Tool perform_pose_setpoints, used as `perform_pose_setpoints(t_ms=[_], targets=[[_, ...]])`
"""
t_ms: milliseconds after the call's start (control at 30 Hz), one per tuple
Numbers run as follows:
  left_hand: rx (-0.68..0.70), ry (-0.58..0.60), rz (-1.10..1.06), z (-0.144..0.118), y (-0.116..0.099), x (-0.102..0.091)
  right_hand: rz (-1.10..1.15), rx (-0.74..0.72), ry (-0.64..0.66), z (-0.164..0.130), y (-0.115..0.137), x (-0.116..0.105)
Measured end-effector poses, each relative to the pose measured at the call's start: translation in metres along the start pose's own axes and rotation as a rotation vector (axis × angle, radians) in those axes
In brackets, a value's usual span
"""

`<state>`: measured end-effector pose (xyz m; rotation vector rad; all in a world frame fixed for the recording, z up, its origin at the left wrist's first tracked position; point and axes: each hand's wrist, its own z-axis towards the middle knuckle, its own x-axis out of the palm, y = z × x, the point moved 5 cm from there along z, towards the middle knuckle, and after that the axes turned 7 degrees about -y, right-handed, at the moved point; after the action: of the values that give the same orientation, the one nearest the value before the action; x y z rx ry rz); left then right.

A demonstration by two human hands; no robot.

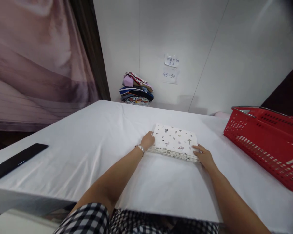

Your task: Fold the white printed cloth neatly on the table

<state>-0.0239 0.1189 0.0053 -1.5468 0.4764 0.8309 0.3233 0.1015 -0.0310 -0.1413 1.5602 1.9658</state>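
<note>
A laundry or garment-folding workroom: a white-sheeted desk (88, 152), stacked folded clothes (136, 89) far against the wall, a red basket (266, 136) right.

We see a folded white cloth (175, 142) printed with small scattered motifs, lying flat as a neat, thick rectangle, slightly askew, on the white tabletop (88, 146) near its middle, its left edge and near right corner each touched by a hand.

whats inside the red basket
Nothing shows inside the red basket: only its slotted near wall and rim with metal handles are in view. That wall hides the floor, so its contents cannot be told. It sits on the white table, apart from the right hand.
</note>
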Motion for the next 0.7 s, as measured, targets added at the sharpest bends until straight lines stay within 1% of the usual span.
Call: perform_pose_setpoints(t_ms=[67,133,200,267,300,367,400,500,567,600,700], targets=[[0.002,0.033,-0.033,-0.013,0.001,0.004,-0.079,-0.005,0.030,0.019,-0.002,-0.009],[0.019,0.062,-0.083,-0.028,0.002,0.009,-0.223,-0.020,0.032,0.037,0.001,-0.017],[0.021,0.093,-0.189,-0.042,0.004,0.014,-0.345,-0.140,-0.003,0.045,0.017,-0.018],[-0.015,0.110,-0.306,-0.051,0.007,0.018,-0.363,-0.298,-0.016,0.038,0.043,-0.006],[-0.037,0.107,-0.345,-0.053,0.009,0.019,-0.344,-0.343,0.004,0.030,0.057,0.004],[-0.056,0.072,-0.366,-0.054,0.011,0.018,-0.263,-0.417,0.091,0.005,0.087,0.031],[-0.047,0.044,-0.360,-0.054,0.012,0.017,-0.256,-0.447,0.145,-0.010,0.102,0.046],[0.025,-0.043,-0.331,-0.053,0.012,0.015,-0.349,-0.550,0.330,-0.058,0.136,0.087],[0.063,-0.073,-0.323,-0.051,0.013,0.014,-0.449,-0.624,0.454,-0.088,0.147,0.108],[0.069,-0.072,-0.325,-0.050,0.015,0.015,-0.490,-0.666,0.482,-0.100,0.149,0.114],[0.015,0.012,-0.376,-0.042,0.020,0.019,-0.568,-0.774,0.455,-0.123,0.147,0.124]])
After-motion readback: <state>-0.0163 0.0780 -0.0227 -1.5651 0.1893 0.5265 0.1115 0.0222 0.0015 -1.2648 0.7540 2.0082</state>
